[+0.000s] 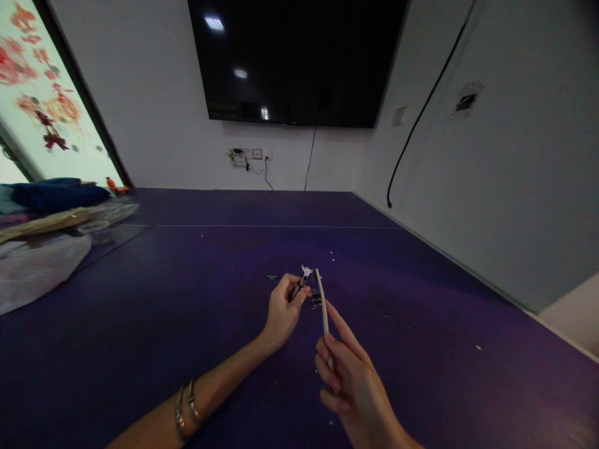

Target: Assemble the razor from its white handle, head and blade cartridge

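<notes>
My left hand [283, 310], with metal bracelets on the wrist, pinches a small dark-handled object with a shiny silver head [306, 271]; its exact kind is too small to make out. In my right hand [353, 368] is a thin white flat piece [324, 308], seen almost edge-on and held upright with its top near the silver head. Whether the two touch, I cannot tell. Just left of the white piece shows a small dark part [316, 299], partly hidden. A small green strip [271, 276] lies on the purple surface beyond my left hand.
The purple surface [187, 349] carries scattered white specks. A plastic bag [44, 268] and folded blue cloth [60, 193] lie at the left. A large screen [299, 62] hangs on the wall above sockets [257, 153]. On the right, a black cable [421, 112] dangles.
</notes>
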`<act>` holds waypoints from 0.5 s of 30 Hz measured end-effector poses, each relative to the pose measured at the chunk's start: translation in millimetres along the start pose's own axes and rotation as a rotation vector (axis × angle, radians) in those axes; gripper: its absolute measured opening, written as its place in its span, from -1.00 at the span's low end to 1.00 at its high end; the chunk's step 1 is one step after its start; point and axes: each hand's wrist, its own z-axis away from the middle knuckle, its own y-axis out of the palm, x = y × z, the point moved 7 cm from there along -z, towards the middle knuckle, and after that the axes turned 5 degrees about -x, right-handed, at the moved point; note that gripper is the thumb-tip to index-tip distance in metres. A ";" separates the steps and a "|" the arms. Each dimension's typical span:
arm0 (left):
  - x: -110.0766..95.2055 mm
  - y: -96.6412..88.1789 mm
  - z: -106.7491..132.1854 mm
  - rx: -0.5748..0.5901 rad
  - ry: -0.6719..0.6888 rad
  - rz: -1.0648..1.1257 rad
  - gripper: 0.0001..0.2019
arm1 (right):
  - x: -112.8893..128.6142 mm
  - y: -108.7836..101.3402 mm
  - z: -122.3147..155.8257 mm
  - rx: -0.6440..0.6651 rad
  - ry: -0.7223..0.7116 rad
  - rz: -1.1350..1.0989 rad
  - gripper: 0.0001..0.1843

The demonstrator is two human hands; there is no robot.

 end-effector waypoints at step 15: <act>-2.9 2.4 0.0 0.028 -0.019 0.034 -0.90 | -0.8 -0.9 -0.5 0.005 -0.017 -0.026 -0.34</act>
